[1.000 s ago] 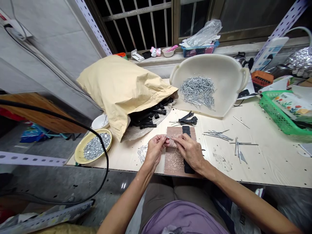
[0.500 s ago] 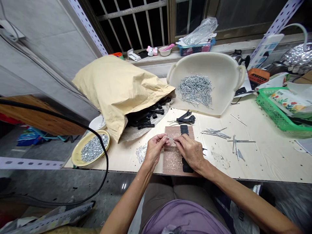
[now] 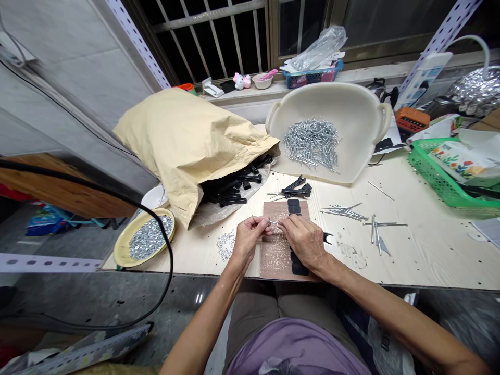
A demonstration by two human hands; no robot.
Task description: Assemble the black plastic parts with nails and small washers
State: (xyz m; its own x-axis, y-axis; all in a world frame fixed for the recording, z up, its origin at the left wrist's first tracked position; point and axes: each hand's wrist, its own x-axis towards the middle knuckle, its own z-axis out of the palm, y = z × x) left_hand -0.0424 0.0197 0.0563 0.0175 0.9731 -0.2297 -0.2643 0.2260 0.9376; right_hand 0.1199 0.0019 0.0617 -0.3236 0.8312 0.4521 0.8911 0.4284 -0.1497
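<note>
Over a brown board (image 3: 274,260), my two hands meet at a thin metal rod (image 3: 274,223) that bridges the gap between their fingertips. My left hand (image 3: 250,237) is closed in a pinch at the rod's left end; anything smaller there is hidden. My right hand (image 3: 302,239) wraps round the other end, and a black forked plastic part (image 3: 327,238) sticks out past its palm side. Black pads (image 3: 300,268) lie along the board's right edge, partly under my right hand. Small shiny metal pieces (image 3: 225,245) are scattered left of the board.
Black parts with rods (image 3: 296,188) lie behind the board. Loose rods (image 3: 346,211) are to the right. A white basin (image 3: 363,130) holds many metal pins. A yellow bowl (image 3: 121,250) of metal bits, a cream sack (image 3: 183,135) of black parts and a green basket (image 3: 433,182) stand around.
My hands stay together over the board with only slight finger movement. The black forked part shows a little more clearly beyond my right hand. The whole view has shifted slightly.
</note>
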